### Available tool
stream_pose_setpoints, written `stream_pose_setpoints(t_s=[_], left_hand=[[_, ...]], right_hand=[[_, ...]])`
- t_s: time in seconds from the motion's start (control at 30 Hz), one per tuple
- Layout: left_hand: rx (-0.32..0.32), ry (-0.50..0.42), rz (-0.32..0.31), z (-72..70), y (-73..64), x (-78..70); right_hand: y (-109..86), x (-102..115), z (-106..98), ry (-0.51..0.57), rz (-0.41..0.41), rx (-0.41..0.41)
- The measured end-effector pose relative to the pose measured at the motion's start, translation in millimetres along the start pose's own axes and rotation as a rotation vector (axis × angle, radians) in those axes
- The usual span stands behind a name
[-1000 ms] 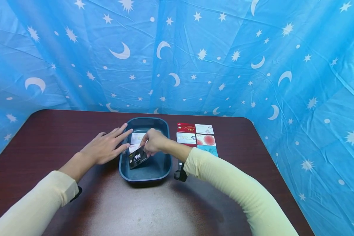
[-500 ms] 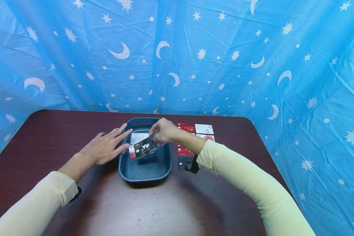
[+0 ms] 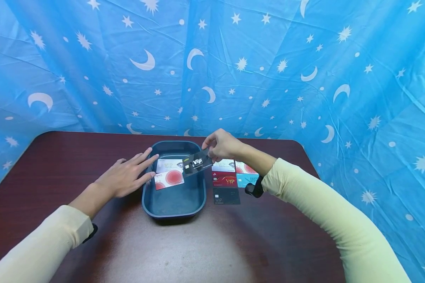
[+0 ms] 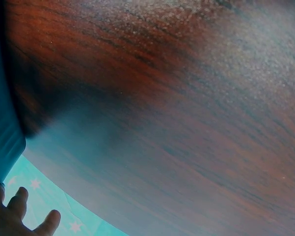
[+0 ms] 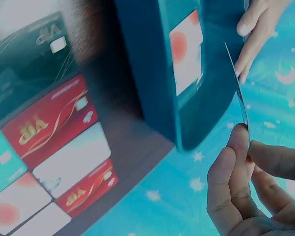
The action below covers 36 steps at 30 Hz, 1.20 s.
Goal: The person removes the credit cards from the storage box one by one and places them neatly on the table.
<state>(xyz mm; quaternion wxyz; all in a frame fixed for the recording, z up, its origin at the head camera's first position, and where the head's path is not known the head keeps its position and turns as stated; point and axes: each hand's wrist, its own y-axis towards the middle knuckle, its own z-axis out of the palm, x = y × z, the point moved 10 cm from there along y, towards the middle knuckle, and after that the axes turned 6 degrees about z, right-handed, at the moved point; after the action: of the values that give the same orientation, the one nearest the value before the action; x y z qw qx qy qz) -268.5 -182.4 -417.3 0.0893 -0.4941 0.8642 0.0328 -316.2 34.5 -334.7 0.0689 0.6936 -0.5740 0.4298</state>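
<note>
My right hand [image 3: 224,146] pinches a black VIP card [image 3: 197,162] by its right end, between thumb and fingertips. The card hangs tilted over the right rim of the dark blue tray [image 3: 173,206]; in the right wrist view the same card [image 5: 241,101] shows edge-on. My left hand [image 3: 127,175] lies with spread fingers at the tray's left rim, its fingertips reaching over the edge. Inside the tray lie a white VIP card [image 3: 168,165] and a white card with a red circle [image 3: 169,179].
Several cards lie in two columns right of the tray: a red VIP card [image 3: 224,180], a dark VIP card [image 3: 226,195], a light blue card [image 3: 245,180] and others. My right hand and forearm cover the back ones. A blue curtain [image 3: 212,70] hangs behind the table.
My right hand has lifted the black VIP card from the tray and carried it right, to the tray's right rim. The two cards beneath are uncovered. My left hand has stayed put.
</note>
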Motion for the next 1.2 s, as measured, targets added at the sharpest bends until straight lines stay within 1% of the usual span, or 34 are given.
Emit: stream_pose_setpoints(t_s=[0.1,0.33,0.47,0.6,0.73,0.9,1.0,1.2], left_hand=[[-0.001,-0.001,0.001,0.0,0.2,0.1],[-0.002,-0.001,0.010,-0.3,0.2,-0.5],[-0.001,0.002,0.008,-1.0,0.3,-1.0],[0.000,0.002,0.004,-1.6,0.1,-1.4],[0.004,-0.002,0.006,-1.1,-1.1,-1.6],[0.004,-0.002,0.003,-0.5,-2.9,-0.9],[0.005,-0.004,0.002,0.4,-2.3,-1.0],[0.002,0.002,0.006,-0.6,-1.0,-1.2]], right_hand=[[-4.3,-7,-10,-0.003,-0.002,-0.003],[-13.9,-30,-27,-0.004,0.000,0.021],[-20.4,-44,-34,-0.025,0.003,0.032],[-26.7,-59,-40,-0.023,0.012,0.040],[-32.0,-73,-43,-0.010,0.031,0.043],[-37.2,-90,-44,-0.022,0.024,0.038],[-40.3,-105,-43,-0.031,0.028,0.037],[-45.2,-138,-40,-0.023,0.069,0.047]])
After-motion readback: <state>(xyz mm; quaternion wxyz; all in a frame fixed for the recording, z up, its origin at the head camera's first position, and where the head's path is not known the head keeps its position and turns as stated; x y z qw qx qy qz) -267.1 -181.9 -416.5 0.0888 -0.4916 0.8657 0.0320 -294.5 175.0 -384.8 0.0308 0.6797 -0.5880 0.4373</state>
